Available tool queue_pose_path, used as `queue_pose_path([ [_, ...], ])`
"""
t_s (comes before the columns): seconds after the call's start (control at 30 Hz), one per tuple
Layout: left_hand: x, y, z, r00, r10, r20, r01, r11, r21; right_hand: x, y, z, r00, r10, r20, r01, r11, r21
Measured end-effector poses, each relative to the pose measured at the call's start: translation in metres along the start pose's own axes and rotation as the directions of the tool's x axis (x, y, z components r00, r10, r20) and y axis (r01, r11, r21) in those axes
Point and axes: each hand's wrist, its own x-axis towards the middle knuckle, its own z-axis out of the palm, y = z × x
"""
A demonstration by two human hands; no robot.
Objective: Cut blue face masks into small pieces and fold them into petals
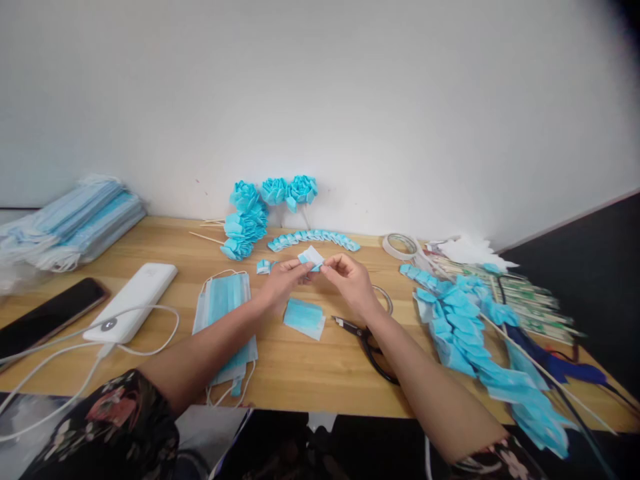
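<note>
Left hand and right hand pinch a partly folded mask-fabric piece at frame centre, its folding seemingly unfinished (a flat fabric rectangle lies unfolded below), while folded petals and blue fabric roses look complete in the upper middle.

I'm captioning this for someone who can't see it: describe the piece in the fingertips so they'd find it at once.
On the wooden table, go to the middle, just before the arc of folded blue pieces. There the left hand and right hand meet at a small blue-and-white piece. Unlike its neighbours, it is pinched between the hands and shows a broad white patch.
</note>
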Motion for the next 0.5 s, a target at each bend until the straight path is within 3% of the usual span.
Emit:
queue_pose_path([
  [0.27,0.0003,-0.0011,-0.0043,0.999,0.036,-0.02,-0.028,0.948,0.318,-0.0003,-0.0025,0.001,1.0,0.011,-0.028,-0.01,1.0,0.028],
  [0.5,0.0004,0.002,-0.0029,0.998,0.046,-0.045,-0.034,0.97,0.24,0.0016,-0.0005,0.0009,0.997,0.076,-0.003,-0.073,0.973,0.218],
])
